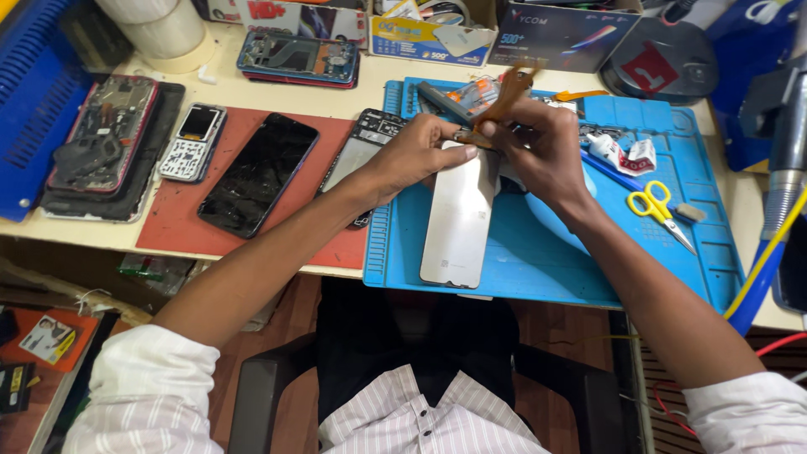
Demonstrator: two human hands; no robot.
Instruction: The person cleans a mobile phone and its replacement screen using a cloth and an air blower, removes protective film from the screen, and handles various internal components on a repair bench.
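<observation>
Your left hand (420, 151) pins the silver panel's (461, 214) far end steady on the blue mat (538, 261) while your right hand (538, 143) grips a blurred orange tool (509, 94).

Yellow-handled scissors (660, 210) on blue mat (588, 269) — black phone (258, 174), keypad phone (193, 143) on red mat (181, 220).
</observation>
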